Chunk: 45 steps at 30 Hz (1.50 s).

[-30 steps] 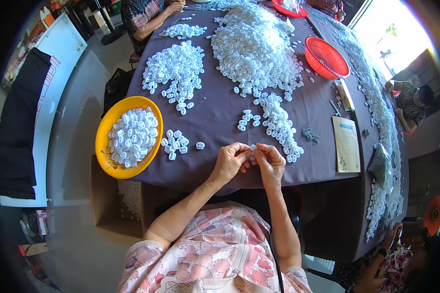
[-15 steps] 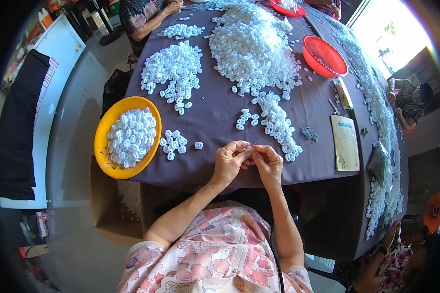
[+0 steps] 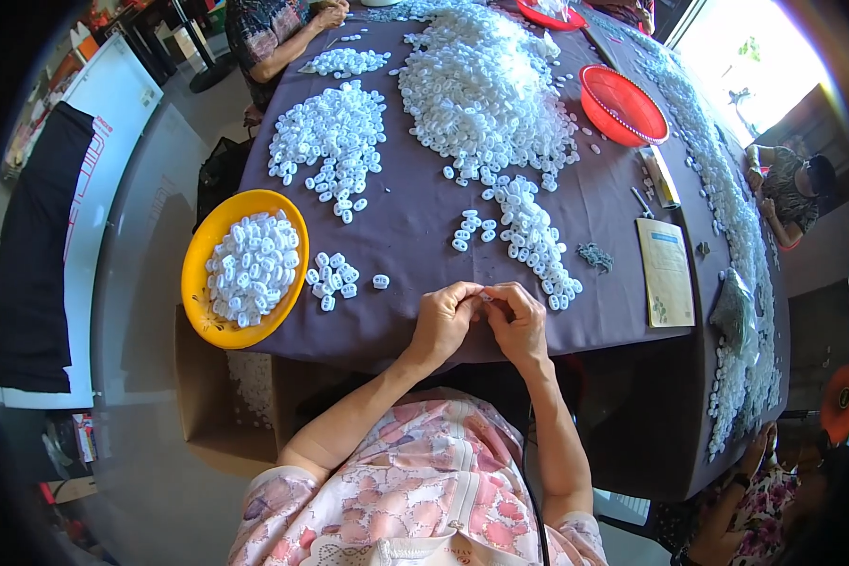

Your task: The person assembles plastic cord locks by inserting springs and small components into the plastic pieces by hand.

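Still close together at the near edge of the purple counter (image 3: 415,236), the left hand (image 3: 441,324) and right hand (image 3: 521,324) keep pinching one small white plastic piece (image 3: 486,296) between their fingertips, so little has changed, beside the yellow bowl (image 3: 203,283) of white pieces.

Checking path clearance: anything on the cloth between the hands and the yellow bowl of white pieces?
Yes: a small cluster of white pieces and one stray piece lie between the left hand, the right hand and the yellow bowl.
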Available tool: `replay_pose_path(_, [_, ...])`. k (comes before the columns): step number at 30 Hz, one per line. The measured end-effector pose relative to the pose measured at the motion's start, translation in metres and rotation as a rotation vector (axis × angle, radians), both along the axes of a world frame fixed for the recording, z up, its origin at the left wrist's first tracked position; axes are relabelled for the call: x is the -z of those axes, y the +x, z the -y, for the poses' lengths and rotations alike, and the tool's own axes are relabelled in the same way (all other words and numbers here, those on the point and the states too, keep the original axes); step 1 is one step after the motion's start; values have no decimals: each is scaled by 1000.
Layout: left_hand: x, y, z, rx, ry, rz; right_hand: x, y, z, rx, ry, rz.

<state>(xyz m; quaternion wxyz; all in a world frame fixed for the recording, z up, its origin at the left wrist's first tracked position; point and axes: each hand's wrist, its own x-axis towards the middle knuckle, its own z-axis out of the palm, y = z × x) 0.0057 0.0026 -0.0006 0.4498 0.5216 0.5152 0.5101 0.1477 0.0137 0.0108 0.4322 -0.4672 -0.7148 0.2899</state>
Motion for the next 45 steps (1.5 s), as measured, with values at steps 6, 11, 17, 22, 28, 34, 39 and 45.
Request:
replay_pose_path(6, [-1,-1,-3,-28,278,-328,4,4,-2,-21,165,129])
replay_pose_path(11, [4,-1,-5,8,258,-319,4,7,0,-19,99,83])
replay_pose_path(17, [0,-2,-3,19,296,-431,1,7,1,-11,65,89])
replay_pose_path(22, [-1,-2,-2,45,316,-371,1,7,2,4,82,89])
replay_pose_path(28, [-6,-3,0,74,340,-387,1,7,3,19,96,88])
replay_pose_path(34, [-7,-2,1,80,387,-536,-5,7,5,-14,76,62])
replay_pose_path(39, [-7,-3,-2,83,349,-484,4,7,2,8,152,53])
replay_pose_path(45, [-3,-4,-5,71,257,-390,3,4,4,42,171,49])
